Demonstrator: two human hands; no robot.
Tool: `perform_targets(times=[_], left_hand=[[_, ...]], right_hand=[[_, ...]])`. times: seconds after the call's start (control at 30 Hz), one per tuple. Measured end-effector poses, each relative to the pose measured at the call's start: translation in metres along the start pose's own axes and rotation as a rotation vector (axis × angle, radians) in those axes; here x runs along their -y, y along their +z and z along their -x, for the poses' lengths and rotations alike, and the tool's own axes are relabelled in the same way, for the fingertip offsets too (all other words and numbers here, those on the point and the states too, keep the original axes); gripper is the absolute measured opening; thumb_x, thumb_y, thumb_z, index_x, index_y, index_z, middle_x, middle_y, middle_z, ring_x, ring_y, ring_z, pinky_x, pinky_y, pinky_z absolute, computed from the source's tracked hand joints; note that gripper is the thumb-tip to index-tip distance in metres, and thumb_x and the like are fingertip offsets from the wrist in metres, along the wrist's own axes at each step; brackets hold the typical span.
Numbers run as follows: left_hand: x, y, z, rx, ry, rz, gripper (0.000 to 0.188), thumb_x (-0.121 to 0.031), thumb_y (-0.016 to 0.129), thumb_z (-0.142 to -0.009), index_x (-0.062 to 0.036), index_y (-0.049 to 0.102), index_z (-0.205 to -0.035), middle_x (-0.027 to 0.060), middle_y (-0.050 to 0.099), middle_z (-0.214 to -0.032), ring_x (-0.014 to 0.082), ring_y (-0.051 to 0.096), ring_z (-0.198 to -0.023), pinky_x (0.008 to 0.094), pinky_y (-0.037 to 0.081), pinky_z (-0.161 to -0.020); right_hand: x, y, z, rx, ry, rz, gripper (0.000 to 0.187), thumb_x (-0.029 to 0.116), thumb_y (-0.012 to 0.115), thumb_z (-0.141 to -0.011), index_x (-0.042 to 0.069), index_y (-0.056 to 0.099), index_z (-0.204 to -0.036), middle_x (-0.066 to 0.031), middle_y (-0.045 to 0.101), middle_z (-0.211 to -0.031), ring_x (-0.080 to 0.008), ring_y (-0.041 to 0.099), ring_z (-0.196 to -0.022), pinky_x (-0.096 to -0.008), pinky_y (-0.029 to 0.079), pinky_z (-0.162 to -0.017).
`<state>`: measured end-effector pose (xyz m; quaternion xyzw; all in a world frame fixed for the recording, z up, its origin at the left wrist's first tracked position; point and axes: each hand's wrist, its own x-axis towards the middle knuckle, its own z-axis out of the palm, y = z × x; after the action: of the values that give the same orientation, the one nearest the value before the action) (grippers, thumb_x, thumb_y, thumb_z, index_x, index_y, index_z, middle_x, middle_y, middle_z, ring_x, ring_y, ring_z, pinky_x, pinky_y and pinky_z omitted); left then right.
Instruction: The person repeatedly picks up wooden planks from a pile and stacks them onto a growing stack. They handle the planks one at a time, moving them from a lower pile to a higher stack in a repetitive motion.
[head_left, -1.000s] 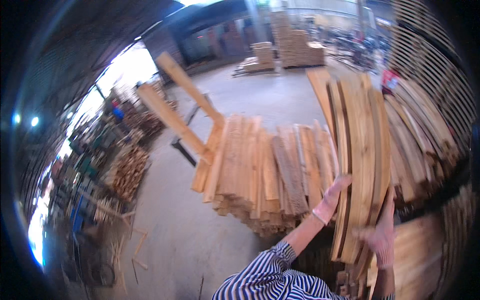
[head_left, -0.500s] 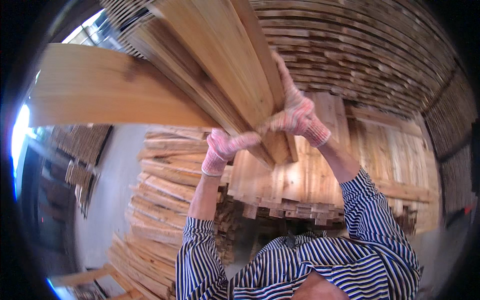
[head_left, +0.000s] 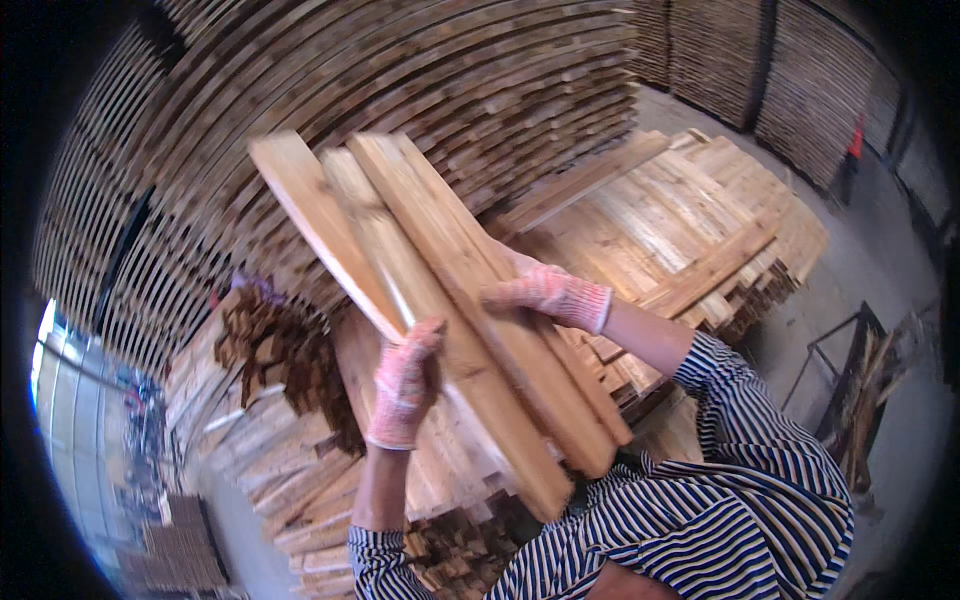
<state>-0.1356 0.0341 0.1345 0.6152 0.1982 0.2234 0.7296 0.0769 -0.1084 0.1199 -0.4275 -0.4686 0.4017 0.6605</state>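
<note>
Both my hands wear pink-and-white knitted gloves and hold up a bundle of long wooden boards in front of my chest. My left hand (head_left: 405, 385) is closed at the bundle's left side, on the edge of a pale board (head_left: 315, 215). Across the bundle, my right hand (head_left: 553, 295) grips the boards on the right, its thumb over a plank's face (head_left: 470, 285). Between the hands runs a middle board (head_left: 470, 390), slanting from far left to near right. The fingers under the boards are hidden.
Tall stacks of dark boards (head_left: 480, 110) rise ahead. At the right lies a low pile of pale boards (head_left: 640, 230), and a heap of planks (head_left: 290, 460) lies at the left. A dark metal frame (head_left: 850, 370) with wood scraps stands at the far right.
My view has swung to the left. The boards, fanned out and raised before, now lie closer together and lower, near my chest. Both hands still hold them.
</note>
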Motion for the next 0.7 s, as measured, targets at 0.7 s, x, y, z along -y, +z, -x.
perform_targets(times=[0.7], left_hand=[[0.107, 0.181, -0.071, 0.030, -0.338, 0.584, 0.055, -0.040, 0.063, -0.091, 0.0016, 0.055, -0.126, 0.0222, 0.067, -0.108, 0.0388, 0.069, -0.095, 0.0541, 0.059, -0.086]], right_hand=[[0.067, -0.267, 0.088, -0.621, 0.601, 1.573, 0.078, 0.054, 0.064, -0.091, 0.020, 0.038, -0.155, -0.0309, 0.051, -0.139, -0.0452, 0.059, -0.119, -0.0536, 0.051, -0.095]])
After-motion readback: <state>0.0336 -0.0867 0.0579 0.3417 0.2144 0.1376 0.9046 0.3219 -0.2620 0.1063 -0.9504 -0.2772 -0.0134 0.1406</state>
